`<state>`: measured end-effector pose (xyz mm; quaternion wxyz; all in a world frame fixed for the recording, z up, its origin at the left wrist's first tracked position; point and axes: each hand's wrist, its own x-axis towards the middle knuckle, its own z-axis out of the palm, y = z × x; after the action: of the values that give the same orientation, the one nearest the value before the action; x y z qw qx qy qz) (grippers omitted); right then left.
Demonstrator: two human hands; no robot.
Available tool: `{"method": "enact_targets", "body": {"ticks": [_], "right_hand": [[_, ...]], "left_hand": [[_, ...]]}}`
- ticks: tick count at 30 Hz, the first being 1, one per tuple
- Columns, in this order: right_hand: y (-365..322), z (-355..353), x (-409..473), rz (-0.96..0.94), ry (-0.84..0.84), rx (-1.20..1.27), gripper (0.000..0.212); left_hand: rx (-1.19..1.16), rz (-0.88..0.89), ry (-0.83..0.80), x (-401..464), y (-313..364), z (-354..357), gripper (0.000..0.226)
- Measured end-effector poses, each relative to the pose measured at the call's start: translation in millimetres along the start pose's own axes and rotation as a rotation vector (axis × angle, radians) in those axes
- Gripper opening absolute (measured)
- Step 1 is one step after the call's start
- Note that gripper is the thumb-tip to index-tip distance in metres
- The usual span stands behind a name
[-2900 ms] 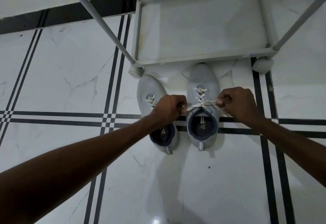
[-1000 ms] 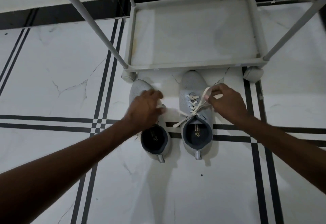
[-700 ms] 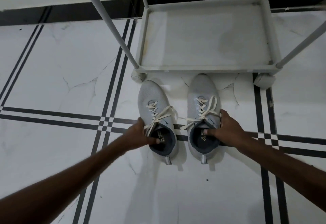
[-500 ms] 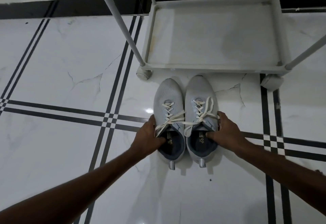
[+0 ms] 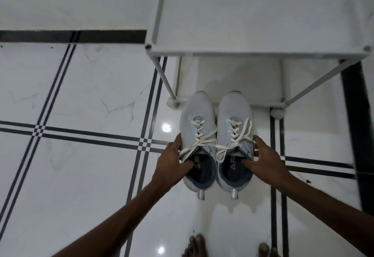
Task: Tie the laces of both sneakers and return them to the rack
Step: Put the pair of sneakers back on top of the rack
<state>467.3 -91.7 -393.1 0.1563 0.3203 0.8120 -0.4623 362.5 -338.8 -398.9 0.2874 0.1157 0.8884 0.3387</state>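
Observation:
Two light grey sneakers with cream laces are held side by side, toes pointing at the rack. My left hand (image 5: 172, 161) grips the left sneaker (image 5: 197, 113) at its collar, thumb inside the opening. My right hand (image 5: 263, 159) grips the right sneaker (image 5: 235, 109) the same way. Both pairs of laces are knotted, with loose ends trailing across the tongues. The white rack (image 5: 253, 54) stands just beyond the toes; its lower shelf (image 5: 238, 76) is bare.
The floor is glossy white marble tile with black stripe lines (image 5: 91, 137). The rack's slanted poles (image 5: 164, 76) and round feet (image 5: 172, 103) flank the shoe toes. My bare toes (image 5: 195, 246) show at the bottom edge. A black skirting band (image 5: 70, 36) runs along the wall.
I let go of the laces and took each sneaker by its collar, brought the two together, and moved them toward the rack. My view has risen above the rack's top shelf.

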Motion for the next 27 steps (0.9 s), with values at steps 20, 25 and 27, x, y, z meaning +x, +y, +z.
{"method": "enact_targets", "body": {"ticks": [20, 25, 27], "right_hand": [[-305, -274, -186, -0.060, 0.204, 0.108, 0.049], [-336, -313, -127, -0.078, 0.233, 0.131, 0.046], [-342, -325, -96, -0.071, 0.230, 0.139, 0.046]], "left_hand": [[-0.080, 0.205, 0.153, -115, 345, -274, 0.038], [-0.072, 0.210, 0.189, -55, 383, -290, 0.038], [-0.083, 0.200, 0.195, -26, 394, -290, 0.043]]}}
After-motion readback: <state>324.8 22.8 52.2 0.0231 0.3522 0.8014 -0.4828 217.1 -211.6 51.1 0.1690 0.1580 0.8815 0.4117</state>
